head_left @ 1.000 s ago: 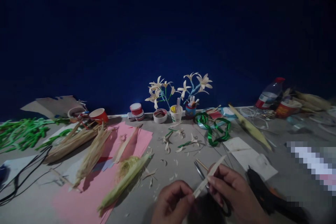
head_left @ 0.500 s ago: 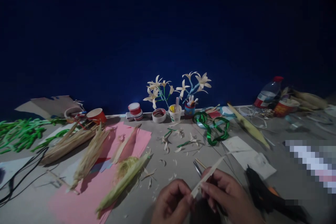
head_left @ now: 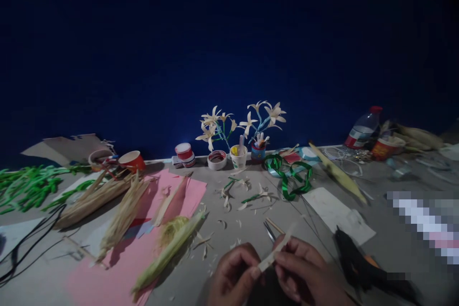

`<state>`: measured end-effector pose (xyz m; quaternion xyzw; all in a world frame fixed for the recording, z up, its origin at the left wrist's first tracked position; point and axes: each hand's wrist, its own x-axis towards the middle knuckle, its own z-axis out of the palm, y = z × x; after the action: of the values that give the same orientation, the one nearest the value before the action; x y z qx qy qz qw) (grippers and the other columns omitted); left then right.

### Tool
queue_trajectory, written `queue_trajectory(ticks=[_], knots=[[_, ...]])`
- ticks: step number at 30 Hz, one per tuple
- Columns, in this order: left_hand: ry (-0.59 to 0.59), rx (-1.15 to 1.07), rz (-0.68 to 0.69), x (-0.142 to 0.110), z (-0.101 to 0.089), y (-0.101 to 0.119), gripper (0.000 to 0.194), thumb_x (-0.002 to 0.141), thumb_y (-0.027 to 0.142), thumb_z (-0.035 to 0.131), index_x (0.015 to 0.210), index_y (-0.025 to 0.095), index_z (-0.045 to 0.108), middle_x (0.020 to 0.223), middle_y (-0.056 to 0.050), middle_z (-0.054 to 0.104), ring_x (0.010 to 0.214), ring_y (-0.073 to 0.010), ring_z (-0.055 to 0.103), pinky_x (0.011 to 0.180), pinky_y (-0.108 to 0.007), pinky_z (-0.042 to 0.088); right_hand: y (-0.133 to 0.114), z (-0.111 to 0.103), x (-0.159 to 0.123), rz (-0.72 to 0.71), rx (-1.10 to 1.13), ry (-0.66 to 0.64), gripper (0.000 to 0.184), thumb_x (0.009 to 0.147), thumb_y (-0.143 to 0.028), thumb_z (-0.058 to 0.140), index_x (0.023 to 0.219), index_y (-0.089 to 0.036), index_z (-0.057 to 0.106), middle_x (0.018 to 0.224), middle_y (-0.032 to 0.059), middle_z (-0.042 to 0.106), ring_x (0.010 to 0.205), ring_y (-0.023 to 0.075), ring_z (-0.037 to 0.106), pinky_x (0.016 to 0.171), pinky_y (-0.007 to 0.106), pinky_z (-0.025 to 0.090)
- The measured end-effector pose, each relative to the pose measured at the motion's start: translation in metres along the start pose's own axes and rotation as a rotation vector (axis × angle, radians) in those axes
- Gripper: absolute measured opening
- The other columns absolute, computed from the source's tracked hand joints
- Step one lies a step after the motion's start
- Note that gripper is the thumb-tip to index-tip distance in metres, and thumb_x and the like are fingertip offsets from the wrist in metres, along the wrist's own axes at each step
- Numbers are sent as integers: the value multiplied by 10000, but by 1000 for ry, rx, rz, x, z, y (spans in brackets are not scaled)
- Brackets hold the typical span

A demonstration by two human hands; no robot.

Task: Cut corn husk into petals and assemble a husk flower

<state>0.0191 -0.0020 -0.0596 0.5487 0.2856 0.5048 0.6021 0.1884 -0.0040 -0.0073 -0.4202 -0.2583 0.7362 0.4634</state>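
Both my hands are low at the bottom middle and pinch one pale strip of corn husk [head_left: 278,249]. My left hand [head_left: 234,275] grips its near end between thumb and fingers. My right hand [head_left: 304,272] is closed round the strip a little farther up. The strip's free end points up and right and looks blurred. Small metal scissors [head_left: 269,230] lie on the table just beyond my fingers. An ear of corn in its green husk [head_left: 168,251] lies to the left on pink paper [head_left: 118,267].
Dried husk bundles [head_left: 107,201] and green leaf strips [head_left: 28,186] lie at left. Husk flowers [head_left: 244,122] stand in small cups by the blue wall, next to paint pots [head_left: 184,152]. Green ribbon [head_left: 292,177], white paper [head_left: 339,213], a dark tool [head_left: 358,263] and a water bottle [head_left: 362,129] are at right.
The husk strip looks shorter above my right hand than a second ago, and both hands sit slightly lower in the picture. The view has shifted a little.
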Motion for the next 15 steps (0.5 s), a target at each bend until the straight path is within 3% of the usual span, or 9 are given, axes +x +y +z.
queue_trajectory(ticks=[8, 15], knots=[[-4, -26, -36, -1, 0, -2, 292, 869, 426, 610, 734, 168, 580, 704, -14, 567, 698, -148, 528, 687, -275, 386, -2, -4, -3, -80, -141, 8, 422, 660, -540, 795, 683, -144, 649, 535, -25, 635, 382, 40, 475, 389, 151, 315], [39, 115, -154, 0, 5, 7, 285, 832, 423, 655, 735, 159, 609, 729, -12, 570, 724, -150, 515, 697, -261, 370, -12, -15, 0, -132, -478, -62, 490, 755, -640, 646, 692, -154, 634, 584, -18, 625, 421, 64, 471, 429, 183, 375]])
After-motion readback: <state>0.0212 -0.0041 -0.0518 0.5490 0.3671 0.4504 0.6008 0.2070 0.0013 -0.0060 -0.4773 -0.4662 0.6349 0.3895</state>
